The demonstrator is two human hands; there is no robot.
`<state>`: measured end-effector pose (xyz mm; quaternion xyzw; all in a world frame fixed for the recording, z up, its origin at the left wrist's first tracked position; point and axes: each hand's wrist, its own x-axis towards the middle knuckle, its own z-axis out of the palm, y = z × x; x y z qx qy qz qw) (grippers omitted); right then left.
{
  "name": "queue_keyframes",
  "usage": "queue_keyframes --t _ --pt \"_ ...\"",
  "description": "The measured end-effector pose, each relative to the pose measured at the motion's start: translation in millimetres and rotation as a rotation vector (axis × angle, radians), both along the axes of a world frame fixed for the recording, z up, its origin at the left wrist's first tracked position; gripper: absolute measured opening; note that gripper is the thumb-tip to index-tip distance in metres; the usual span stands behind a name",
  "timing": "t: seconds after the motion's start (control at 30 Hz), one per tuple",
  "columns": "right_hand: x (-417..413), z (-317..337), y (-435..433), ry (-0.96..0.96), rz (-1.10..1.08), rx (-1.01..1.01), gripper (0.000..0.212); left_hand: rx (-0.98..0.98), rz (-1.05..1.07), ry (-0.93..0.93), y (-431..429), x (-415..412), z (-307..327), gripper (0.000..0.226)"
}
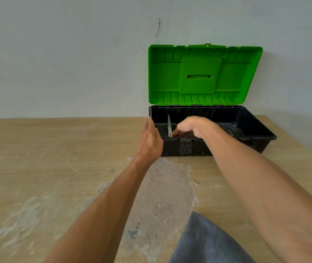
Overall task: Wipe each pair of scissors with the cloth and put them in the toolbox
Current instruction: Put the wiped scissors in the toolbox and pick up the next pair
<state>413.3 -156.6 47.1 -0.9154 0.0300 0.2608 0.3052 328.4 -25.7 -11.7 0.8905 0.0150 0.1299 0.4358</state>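
While my right hand (191, 126) grips the scissors (169, 125) inside the toolbox (172, 149), left hand (149, 141) open, I judge no pairs remain outside.

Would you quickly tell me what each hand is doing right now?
Left hand: open, holding nothing.
Right hand: holding the scissors inside the toolbox.

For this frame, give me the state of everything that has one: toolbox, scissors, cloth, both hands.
toolbox: open, green lid upright
scissors: blades closed, pointing up inside the toolbox
right hand: holds the scissors low in the toolbox
left hand: open, fingers straight, at the toolbox's left end
grey cloth: lying on the table, untouched
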Motion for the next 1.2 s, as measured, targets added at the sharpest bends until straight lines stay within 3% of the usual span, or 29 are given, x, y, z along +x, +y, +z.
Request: queue_keyframes --t 0.07,0.17,0.3,0.53,0.7,0.77,0.9,1.07,1.2 --pt "0.6 -2.5 -0.7 -0.018 -0.016 0.003 0.029 -0.003 -0.010 0.002 -0.1 0.6 -0.6 0.055" --pt "-2.4 -3.9 -1.1 -0.130 0.000 -0.056 0.013 0.009 -0.015 0.012 0.7 1.4 -0.8 0.055" --pt "-2.7 -9.8 -1.6 -0.270 0.015 -0.145 0.036 0.019 -0.034 0.027 1.8 0.1 0.6 0.056" --pt "-20.5 -0.9 -11.5 -0.460 0.072 -0.135 0.029 0.075 -0.063 0.124 2.6 -5.0 15.0 0.056" --pt "-61.4 -3.5 -14.7 -0.594 0.214 -0.187 0.048 0.093 -0.044 0.207 7.4 -17.8 27.4 0.054" --pt "-74.2 -4.5 -16.4 -0.633 0.232 -0.249 0.051 0.098 -0.024 0.209 9.6 -27.4 29.8 0.043" --pt "-111.7 1.1 -13.0 -0.628 0.284 -0.321 0.043 0.144 0.005 0.204 19.8 -57.9 38.5 0.030" --pt "-161.6 -0.6 3.0 -0.750 0.305 -0.246 0.044 0.224 0.054 0.169 41.4 -135.1 43.4 0.052" --pt "-222.9 -5.5 31.0 -0.746 0.382 -0.161 0.052 0.182 0.079 0.096 72.5 -212.4 25.9 0.051"
